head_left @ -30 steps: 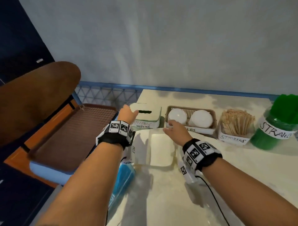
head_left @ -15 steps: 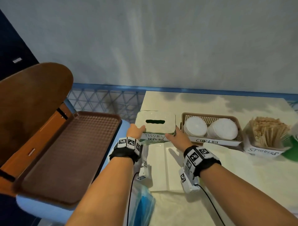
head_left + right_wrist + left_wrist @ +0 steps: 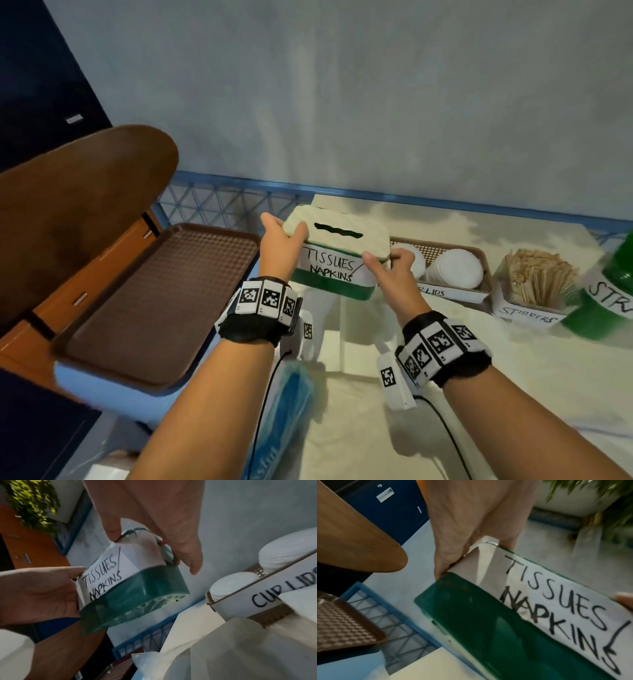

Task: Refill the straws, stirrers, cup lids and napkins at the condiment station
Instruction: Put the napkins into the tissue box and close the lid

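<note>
Gripped at both ends: napkin box (image 3: 337, 255), left hand (image 3: 279, 248) curled round its 9 o'clock end, right hand (image 3: 394, 270) pinching the 3 o'clock corner. Lifted off the counter (image 3: 513, 377), tilted. Cup lid basket (image 3: 445, 270) close at 3 o'clock; brown tray (image 3: 154, 301) at 9. Perforated underside seen from the right wrist only.

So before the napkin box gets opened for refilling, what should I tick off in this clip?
1. Left hand grips the napkin box at its left end: ok.
2. Right hand grips its right end: ok.
3. Box lifted off the table: ok.
4. Box level: not ok, tilted.
5. Napkins left inside: cannot tell.
6. Cup lid basket apart from the box: ok.
</note>
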